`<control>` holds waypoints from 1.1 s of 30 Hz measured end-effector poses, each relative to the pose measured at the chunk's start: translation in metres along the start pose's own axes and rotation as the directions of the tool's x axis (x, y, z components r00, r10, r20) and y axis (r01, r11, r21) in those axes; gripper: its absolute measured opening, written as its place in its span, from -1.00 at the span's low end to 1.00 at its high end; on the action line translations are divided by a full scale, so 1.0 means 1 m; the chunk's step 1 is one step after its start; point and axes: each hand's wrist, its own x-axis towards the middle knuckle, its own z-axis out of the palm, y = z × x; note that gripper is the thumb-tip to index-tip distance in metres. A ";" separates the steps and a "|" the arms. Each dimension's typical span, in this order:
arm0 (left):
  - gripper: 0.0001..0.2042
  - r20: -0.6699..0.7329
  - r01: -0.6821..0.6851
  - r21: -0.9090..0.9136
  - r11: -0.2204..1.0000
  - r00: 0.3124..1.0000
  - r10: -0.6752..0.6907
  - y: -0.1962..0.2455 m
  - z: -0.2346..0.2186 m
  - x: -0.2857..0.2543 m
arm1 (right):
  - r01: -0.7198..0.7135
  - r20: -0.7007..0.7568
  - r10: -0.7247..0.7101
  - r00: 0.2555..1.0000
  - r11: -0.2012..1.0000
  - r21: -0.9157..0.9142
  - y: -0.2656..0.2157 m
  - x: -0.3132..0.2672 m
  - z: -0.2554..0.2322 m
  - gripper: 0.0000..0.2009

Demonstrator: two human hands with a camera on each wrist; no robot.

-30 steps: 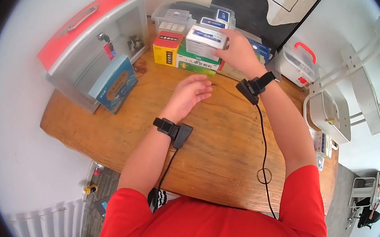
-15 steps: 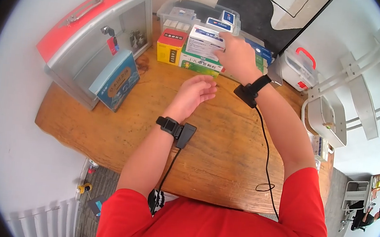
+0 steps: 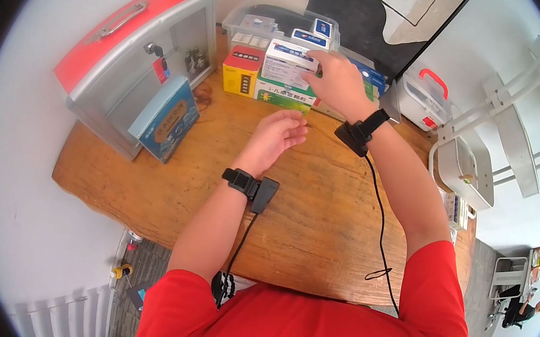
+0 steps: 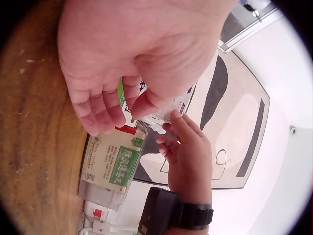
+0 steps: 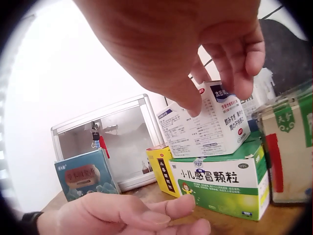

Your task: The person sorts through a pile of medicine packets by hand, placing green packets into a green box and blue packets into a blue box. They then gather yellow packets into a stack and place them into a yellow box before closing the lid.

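Note:
A white medicine box [image 3: 287, 64] with blue print lies on top of a green-and-white cold granule box [image 3: 284, 97]. My right hand [image 3: 341, 84] pinches the white box at its right end; in the right wrist view the thumb overlaps one printed face and the fingers come over another. In front of the granule box, low over the table, my left hand [image 3: 273, 139] holds nothing, its fingers loosely bent. Left of the white box stands a yellow-and-red box [image 3: 239, 72]. A beige-and-green box [image 4: 110, 159] stands to the right of the stack.
A clear bin [image 3: 240, 15] with more boxes is behind the stack. On the left, a red-topped case [image 3: 143, 7] has a blue box [image 3: 168, 120] leaning on it. A lidded clear container [image 3: 419, 95] sits at the back right of the wooden table [image 3: 316, 226].
The white box has shifted a little left over the granule box, lining up with it. My right hand has stayed at its right end. The left hand has hardly moved.

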 end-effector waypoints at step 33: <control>-0.27 0.333 0.177 -0.230 0.957 0.938 -0.094 0.019 -0.011 0.000 | 0.109 0.130 -0.138 0.982 0.972 0.209 -0.023 -0.037 -0.057 -0.16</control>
